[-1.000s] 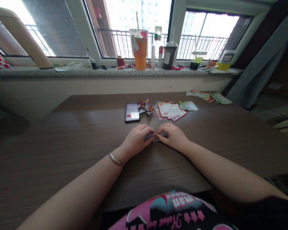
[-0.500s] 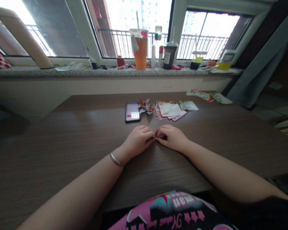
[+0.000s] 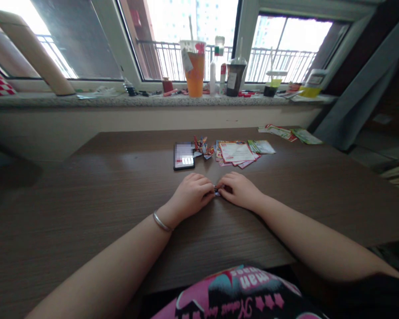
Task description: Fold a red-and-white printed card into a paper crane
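Note:
Between my fingertips, low over the brown table, is a small piece of folded printed paper (image 3: 216,191), mostly hidden by the fingers. My left hand (image 3: 194,191), with a silver bangle on its wrist, pinches the paper's left side. From the right, my right hand (image 3: 238,188) closes thumb and fingers on its other side. Just beyond the hands lies a phone (image 3: 184,157) with a lit, blurred screen. Beside it sit colourful folded paper pieces (image 3: 204,148), and to their right a fanned stack of printed sheets (image 3: 236,152).
More printed leaflets (image 3: 306,136) lie at the table's (image 3: 86,190) far right. Behind it, a granite windowsill (image 3: 146,101) carries a tall cup of orange drink (image 3: 195,73), a dark lidded cup (image 3: 234,77), bottles and small items. A cardboard tube (image 3: 33,53) leans at the left.
My fingertips have shifted slightly around the paper, and a bit of its lighter surface now shows between them. Both arms and the other things stay nearly where they were.

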Available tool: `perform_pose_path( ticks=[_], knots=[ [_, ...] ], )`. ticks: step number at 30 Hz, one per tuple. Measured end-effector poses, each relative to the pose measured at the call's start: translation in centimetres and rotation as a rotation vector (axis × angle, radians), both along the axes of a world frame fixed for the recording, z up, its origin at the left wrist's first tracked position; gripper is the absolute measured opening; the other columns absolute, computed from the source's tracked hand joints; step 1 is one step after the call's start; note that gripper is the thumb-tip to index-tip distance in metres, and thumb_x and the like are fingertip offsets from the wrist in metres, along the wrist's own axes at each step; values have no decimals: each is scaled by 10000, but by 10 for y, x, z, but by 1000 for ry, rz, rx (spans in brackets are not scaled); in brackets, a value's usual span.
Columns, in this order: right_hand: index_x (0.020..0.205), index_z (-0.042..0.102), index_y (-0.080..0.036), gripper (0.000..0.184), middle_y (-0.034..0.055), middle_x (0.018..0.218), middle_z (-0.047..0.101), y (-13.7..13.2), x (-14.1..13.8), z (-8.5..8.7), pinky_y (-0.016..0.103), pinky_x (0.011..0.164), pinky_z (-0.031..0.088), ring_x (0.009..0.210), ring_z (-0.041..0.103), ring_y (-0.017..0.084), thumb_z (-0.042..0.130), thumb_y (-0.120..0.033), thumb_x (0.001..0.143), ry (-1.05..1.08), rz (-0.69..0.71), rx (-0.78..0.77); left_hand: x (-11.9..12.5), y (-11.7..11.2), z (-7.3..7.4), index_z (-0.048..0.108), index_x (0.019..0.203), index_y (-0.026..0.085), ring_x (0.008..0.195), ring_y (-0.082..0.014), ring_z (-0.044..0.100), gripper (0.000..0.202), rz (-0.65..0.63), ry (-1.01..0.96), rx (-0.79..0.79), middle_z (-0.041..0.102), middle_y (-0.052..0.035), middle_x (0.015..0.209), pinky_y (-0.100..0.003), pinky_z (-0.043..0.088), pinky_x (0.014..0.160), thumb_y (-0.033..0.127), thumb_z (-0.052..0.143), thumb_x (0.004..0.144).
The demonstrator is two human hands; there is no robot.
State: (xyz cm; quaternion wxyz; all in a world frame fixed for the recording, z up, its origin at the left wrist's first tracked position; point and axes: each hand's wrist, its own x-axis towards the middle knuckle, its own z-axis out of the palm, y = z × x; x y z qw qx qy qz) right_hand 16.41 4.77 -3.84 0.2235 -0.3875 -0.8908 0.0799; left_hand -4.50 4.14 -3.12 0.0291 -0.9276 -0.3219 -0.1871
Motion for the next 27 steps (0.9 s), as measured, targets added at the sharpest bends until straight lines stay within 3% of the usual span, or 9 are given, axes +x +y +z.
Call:
perform_pose_path(
  ticks=[9,16,27],
  knots=[
    [867,695,-191,134,43,838,694,-2,-2,1,306,781,431,846,569,189,577,-137,835,-32,45,35,-2,3,-2,632,843,185,909,-208,557,118,69,19,57,650,-61,890,-371,412,875,242,539,888],
    [896,698,-193,147,53,844,684,-4,-2,3,312,791,437,877,564,199,577,-137,835,-54,76,48,-3,5,-5,632,830,181,781,-185,554,135,128,28,-18,629,-55,829,-309,442,728,234,529,898],
    [954,681,-215,146,64,932,646,-3,2,-1,335,805,436,927,546,216,583,-189,850,-133,4,124,-5,4,-11,641,1036,190,950,-218,579,207,118,-9,-60,629,-86,1008,-365,485,858,178,508,878]
  ],
)
